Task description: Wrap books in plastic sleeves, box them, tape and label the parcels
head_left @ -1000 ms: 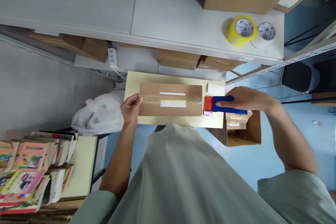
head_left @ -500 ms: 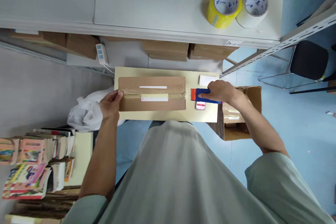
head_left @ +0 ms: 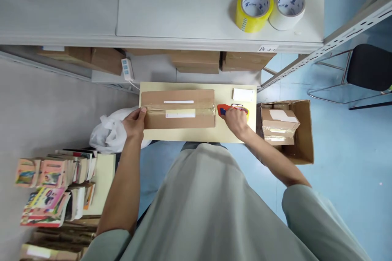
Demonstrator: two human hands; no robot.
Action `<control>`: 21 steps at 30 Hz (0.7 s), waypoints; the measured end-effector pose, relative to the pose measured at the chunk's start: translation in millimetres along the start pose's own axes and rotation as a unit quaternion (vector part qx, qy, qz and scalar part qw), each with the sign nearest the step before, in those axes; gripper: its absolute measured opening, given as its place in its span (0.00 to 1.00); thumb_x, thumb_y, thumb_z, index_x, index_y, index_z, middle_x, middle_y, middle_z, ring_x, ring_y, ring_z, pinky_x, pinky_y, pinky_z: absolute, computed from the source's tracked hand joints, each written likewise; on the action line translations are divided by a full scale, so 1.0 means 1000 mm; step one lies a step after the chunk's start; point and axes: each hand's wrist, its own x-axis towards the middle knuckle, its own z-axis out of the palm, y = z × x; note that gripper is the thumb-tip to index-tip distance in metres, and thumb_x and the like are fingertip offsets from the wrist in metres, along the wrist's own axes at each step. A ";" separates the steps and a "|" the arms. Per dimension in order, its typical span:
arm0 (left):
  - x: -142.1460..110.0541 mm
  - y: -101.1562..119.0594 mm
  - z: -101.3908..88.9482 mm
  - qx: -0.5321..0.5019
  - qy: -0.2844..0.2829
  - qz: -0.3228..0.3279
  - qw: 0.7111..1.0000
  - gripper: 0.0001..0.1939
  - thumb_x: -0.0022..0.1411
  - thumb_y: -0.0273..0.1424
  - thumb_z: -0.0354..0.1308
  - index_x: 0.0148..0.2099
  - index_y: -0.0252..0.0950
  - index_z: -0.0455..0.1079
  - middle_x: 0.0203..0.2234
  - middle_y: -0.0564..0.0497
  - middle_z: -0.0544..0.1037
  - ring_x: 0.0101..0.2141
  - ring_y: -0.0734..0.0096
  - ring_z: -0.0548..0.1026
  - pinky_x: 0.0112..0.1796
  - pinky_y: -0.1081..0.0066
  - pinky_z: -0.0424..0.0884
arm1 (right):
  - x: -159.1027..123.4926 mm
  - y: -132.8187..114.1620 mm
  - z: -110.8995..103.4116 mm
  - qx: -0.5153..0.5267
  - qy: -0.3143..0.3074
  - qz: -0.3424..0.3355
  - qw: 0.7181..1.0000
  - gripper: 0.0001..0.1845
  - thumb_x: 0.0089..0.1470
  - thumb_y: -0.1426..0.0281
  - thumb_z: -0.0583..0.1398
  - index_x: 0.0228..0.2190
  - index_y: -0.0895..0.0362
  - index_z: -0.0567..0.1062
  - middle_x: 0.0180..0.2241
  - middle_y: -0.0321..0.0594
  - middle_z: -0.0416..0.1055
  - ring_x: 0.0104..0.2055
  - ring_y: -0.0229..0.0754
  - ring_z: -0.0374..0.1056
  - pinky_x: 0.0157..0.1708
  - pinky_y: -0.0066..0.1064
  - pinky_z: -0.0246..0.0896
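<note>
A long cardboard box (head_left: 180, 121) with a tape strip along its top and white labels lies on a pale yellow board (head_left: 196, 135). My left hand (head_left: 134, 121) grips the box's left end, thumb on top and fingers partly hidden behind the edge. My right hand (head_left: 235, 121) is closed around a red and blue tape dispenser (head_left: 221, 109) with a yellow roll. The dispenser's red front points left and sits just off the box's right end; I cannot tell whether it touches. A white slip (head_left: 243, 94) lies on the board behind my right hand.
An open carton (head_left: 306, 138) holding smaller boxes stands on the right. Two tape rolls, one yellow (head_left: 255, 8) and one white (head_left: 288, 10), sit on the shelf above. At left are a white plastic bag (head_left: 107, 132) and stacked books (head_left: 55, 175). A black chair (head_left: 369, 67) stands far right.
My right hand has turned the tape dispenser and brought it left, closer to the box's right end. My left hand keeps its grip on the box. The whole view has shifted slightly.
</note>
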 end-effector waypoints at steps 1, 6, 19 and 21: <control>-0.001 0.001 -0.001 0.006 -0.005 0.002 1.000 0.12 0.69 0.30 0.65 0.51 0.29 0.83 0.42 0.48 0.89 0.49 0.61 0.83 0.58 0.63 0.77 | 0.000 0.003 0.006 0.013 0.015 0.033 0.999 0.23 0.77 0.60 0.58 0.50 0.71 0.79 0.40 0.67 0.82 0.43 0.60 0.81 0.39 0.41 0.67; -0.002 0.007 -0.006 0.054 -0.020 0.038 0.998 0.10 0.70 0.34 0.62 0.45 0.33 0.81 0.41 0.46 0.88 0.47 0.57 0.84 0.53 0.63 0.78 | -0.011 0.021 0.021 0.134 0.109 0.148 0.974 0.30 0.79 0.49 0.55 0.54 0.65 0.75 0.43 0.61 0.83 0.46 0.59 0.82 0.40 0.37 0.66; -0.010 0.020 0.028 0.151 0.043 0.119 0.980 0.22 0.65 0.52 0.71 0.41 0.40 0.72 0.39 0.36 0.84 0.52 0.33 0.84 0.60 0.41 0.75 | -0.011 -0.039 0.023 0.345 0.238 0.176 0.891 0.34 0.77 0.40 0.48 0.51 0.57 0.74 0.42 0.57 0.84 0.44 0.60 0.80 0.39 0.37 0.64; 0.003 0.022 0.021 0.137 0.038 0.122 0.982 0.20 0.65 0.50 0.71 0.41 0.40 0.73 0.40 0.37 0.85 0.53 0.35 0.83 0.60 0.43 0.75 | -0.009 -0.044 0.018 0.357 0.264 0.170 0.880 0.37 0.76 0.38 0.44 0.50 0.55 0.74 0.41 0.55 0.83 0.43 0.58 0.79 0.39 0.36 0.64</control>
